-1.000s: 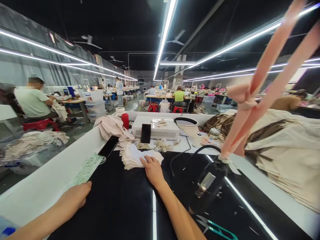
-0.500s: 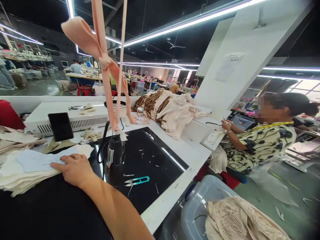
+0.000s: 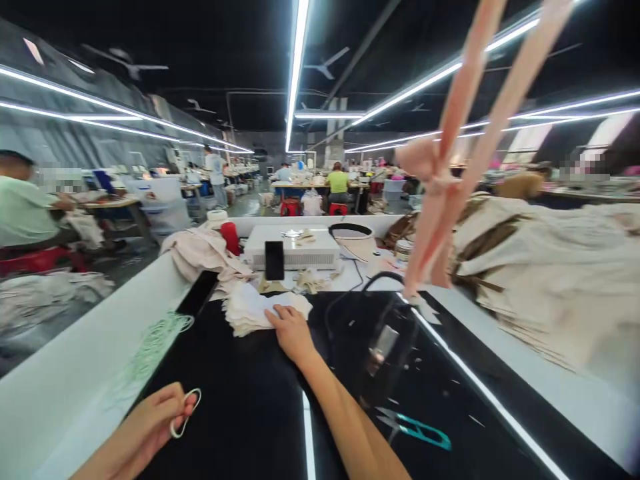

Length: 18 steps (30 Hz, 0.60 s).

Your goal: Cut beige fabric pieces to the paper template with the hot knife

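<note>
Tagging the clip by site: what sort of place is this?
Most likely a garment or sewing factory floor. Stacks of cut cream fabric pieces line the bench, people sit at rows of worktables under long strip lights, and thread snips lie by the right hand.
</note>
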### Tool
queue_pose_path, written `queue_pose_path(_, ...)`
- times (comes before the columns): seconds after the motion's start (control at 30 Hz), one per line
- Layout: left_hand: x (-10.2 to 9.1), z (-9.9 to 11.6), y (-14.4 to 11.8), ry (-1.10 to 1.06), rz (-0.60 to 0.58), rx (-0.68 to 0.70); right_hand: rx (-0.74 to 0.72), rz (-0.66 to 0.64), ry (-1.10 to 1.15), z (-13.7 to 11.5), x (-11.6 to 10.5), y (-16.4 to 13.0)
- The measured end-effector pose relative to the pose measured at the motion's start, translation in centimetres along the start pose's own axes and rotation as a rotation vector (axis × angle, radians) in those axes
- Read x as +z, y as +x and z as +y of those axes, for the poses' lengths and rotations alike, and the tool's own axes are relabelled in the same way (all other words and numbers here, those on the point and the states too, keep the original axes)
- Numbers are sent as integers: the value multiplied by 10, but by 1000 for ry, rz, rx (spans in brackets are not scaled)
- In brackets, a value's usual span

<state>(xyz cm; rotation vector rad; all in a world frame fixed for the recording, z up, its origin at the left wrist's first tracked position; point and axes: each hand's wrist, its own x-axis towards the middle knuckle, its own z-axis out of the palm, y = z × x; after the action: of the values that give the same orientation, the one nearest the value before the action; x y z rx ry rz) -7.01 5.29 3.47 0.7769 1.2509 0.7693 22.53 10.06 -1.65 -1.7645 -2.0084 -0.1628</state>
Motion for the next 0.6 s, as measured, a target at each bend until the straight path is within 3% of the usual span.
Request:
queue_pose_path(0.07, 3, 2, -3, -265, 39, -159, -12, 18, 24, 6, 8, 1)
queue_pose_path(0.17, 18, 3, -8, -592, -94, -366, -14, 31, 37, 13, 18, 0)
queue_pose_path(0.23, 27, 3, -13, -675, -227, -448, -6, 32, 34, 15, 22, -1)
queue_pose_path(0.3, 33, 3, -17, -655, -340, -444, 3, 31, 27, 16, 25, -1)
queue_pose_path(0.4, 44, 4, -16, -454, -479, -319, 11, 27, 18, 17, 27, 0)
queue_pose_path(0.5, 65, 12, -1, -15, -632, -107, 15, 28, 17, 17, 28, 1)
queue_pose_path(0.6, 98, 32, 30, 570, -711, 330, 17, 35, 26, 17, 29, 1)
